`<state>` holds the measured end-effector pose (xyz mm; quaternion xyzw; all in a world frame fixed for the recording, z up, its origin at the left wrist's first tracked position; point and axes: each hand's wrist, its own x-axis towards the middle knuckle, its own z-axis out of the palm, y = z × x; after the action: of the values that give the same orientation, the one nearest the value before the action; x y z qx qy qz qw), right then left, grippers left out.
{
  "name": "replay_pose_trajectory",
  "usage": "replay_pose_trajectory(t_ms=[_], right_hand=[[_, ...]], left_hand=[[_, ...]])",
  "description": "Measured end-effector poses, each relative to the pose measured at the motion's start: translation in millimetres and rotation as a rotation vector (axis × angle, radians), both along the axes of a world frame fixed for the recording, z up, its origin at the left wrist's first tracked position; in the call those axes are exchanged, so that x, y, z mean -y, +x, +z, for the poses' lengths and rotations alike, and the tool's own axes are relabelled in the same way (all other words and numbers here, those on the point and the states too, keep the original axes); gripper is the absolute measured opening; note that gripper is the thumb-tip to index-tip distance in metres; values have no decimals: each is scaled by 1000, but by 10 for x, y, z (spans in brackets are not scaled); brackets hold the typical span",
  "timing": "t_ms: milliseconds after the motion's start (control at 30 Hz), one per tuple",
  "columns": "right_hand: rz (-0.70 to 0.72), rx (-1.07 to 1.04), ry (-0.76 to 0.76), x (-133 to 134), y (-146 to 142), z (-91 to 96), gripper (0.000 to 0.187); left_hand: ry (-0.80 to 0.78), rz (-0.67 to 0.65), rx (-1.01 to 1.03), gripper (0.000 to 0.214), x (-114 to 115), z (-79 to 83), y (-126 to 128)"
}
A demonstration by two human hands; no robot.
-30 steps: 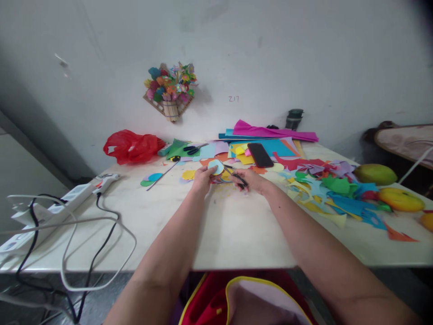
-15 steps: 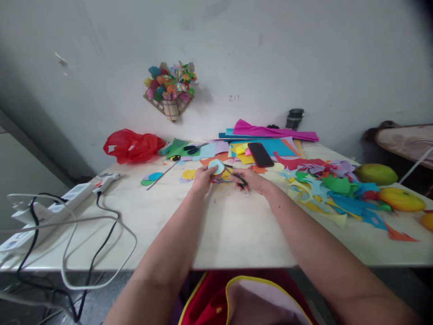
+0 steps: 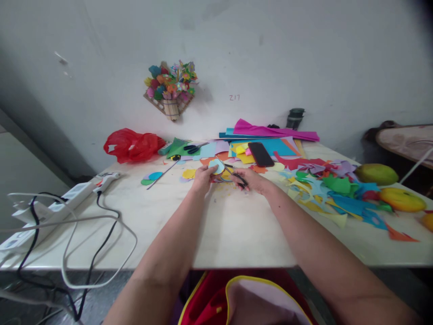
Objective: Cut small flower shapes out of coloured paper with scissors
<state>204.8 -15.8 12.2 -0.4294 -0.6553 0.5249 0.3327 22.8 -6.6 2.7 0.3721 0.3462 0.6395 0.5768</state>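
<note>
Between the thumb and fingers of my left hand [image 3: 203,177] is a light-blue paper circle [image 3: 216,167], held above the middle of the table. My right hand [image 3: 251,179] is closed around the dark handles of a pair of scissors [image 3: 233,173]. The blades point up and left, at the right edge of the circle, and look parted. Under and behind the hands lie yellow paper pieces [image 3: 189,174] and small trimmings. Part of my left fingers is hidden behind the paper.
Right of my hands spreads a heap of coloured scraps [image 3: 324,189], with fruit [image 3: 402,199] beyond. A phone [image 3: 260,154], paper sheets [image 3: 280,148] and second scissors [image 3: 194,148] lie at the back. Cut circles [image 3: 152,177], a red bag [image 3: 133,145] and a power strip [image 3: 64,203] are left.
Both hands, the paper circle and the scissors stay in nearly the same place. Only very slight shifts show around the fingers and blades.
</note>
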Motion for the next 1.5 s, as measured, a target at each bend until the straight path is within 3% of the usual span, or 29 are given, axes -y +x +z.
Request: replay_pose_trajectory(t_ms=[533, 1500], right_hand=[[-14, -25, -45, 89, -26, 104, 15], [15, -57, 2, -45, 17, -58, 21]], left_hand=[[11, 2, -1, 20, -8, -7, -8], [-31, 37, 47, 15, -3, 22, 34]])
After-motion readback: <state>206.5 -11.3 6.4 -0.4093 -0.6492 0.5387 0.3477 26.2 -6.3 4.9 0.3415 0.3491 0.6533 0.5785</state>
